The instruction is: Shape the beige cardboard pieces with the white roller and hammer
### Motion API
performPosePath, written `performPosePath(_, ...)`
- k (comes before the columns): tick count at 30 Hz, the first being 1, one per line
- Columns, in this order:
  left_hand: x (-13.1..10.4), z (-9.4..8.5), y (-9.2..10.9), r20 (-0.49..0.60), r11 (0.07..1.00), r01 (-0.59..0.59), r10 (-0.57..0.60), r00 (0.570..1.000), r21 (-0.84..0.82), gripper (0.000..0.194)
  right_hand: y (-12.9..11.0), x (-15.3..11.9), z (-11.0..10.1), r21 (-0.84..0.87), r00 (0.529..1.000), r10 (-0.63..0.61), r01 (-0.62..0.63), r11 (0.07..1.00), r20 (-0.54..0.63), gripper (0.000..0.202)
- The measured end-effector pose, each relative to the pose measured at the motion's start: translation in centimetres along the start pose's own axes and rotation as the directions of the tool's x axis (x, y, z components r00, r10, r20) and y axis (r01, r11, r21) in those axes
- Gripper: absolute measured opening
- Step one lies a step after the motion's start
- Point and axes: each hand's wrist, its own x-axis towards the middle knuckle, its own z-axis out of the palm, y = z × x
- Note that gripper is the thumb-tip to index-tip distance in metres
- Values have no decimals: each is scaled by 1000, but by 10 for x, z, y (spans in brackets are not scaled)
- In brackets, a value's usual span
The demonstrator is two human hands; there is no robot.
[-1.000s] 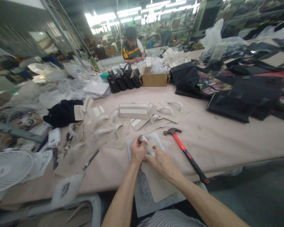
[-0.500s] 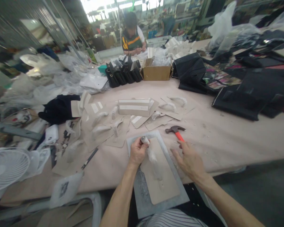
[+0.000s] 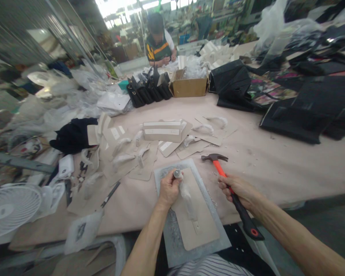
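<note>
My left hand [image 3: 169,188] is closed around a short metal cylinder [image 3: 177,174], whose round grey end faces up. It holds this over the upper end of a plastic-wrapped handle [image 3: 186,197] on a beige panel [image 3: 199,234]. The panel lies on a grey slab [image 3: 176,249] at the table's front edge. A claw hammer [image 3: 220,168] with a red and black grip is in my right hand [image 3: 238,188], fingers wrapped around the grip. Its head is to the right of the slab's far corner. What lies under the cylinder is hidden.
Several beige panels with wrapped handles [image 3: 123,161] lie beyond the slab, near a stacked panel with white strips [image 3: 162,131]. A cutter [image 3: 110,194] rests at left, near a white fan [image 3: 10,211]. Black bags [image 3: 149,90], a cardboard box [image 3: 189,89] and a co-worker [image 3: 160,50] are farther back.
My right hand has closed around the hammer's grip and the handle has come up into view, its end toward me. My left hand stays almost where it was with the metal cylinder.
</note>
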Motion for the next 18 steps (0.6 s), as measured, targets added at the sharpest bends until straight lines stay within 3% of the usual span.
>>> performPosePath(2, -1, 1, 1, 4, 1000, -12, 12, 1000, 7, 18, -12, -15, 4, -14, 986, -161, 161, 987, -44, 21)
performPosePath(3, -2, 2, 2, 7, 1000, -14, 14, 1000, 9, 18, -18, -22, 5, -85, 951, -295, 288, 954, -89, 27)
performPosePath(5, -2, 2, 2, 11, 1000, -18, 18, 1000, 14, 19, -27, -34, 9, -336, 812, -570, 507, 794, -125, 31)
performPosePath(7, -2, 3, 2, 5, 1000, -21, 21, 1000, 22, 18, -32, -40, 10, -567, 687, -726, 584, 581, -35, 29)
performPosePath(8, -2, 3, 2, 5, 1000, -19, 19, 1000, 25, 17, -35, -41, 10, -645, 670, -741, 587, 490, 46, 25)
performPosePath(10, -2, 3, 2, 9, 999, -12, 12, 1000, 31, 15, -44, -43, 8, -734, 684, -701, 580, 354, 202, 20)
performPosePath(12, -2, 3, 1, 20, 1000, -10, 9, 1000, 27, 15, -60, -49, 2, -766, 672, -702, 573, 292, 236, 19)
performPosePath(14, -2, 3, 2, 27, 1000, -18, 18, 999, 17, 16, -80, -61, -3, -748, 575, -809, 588, 306, 121, 24)
performPosePath(17, -2, 2, 3, 34, 1000, -30, 30, 999, 5, 16, -95, -76, -2, -660, 343, -910, 632, 407, -233, 28)
performPosePath(18, -2, 2, 2, 36, 1000, -30, 30, 999, 2, 16, -93, -76, 1, -633, 297, -905, 647, 425, -305, 27)
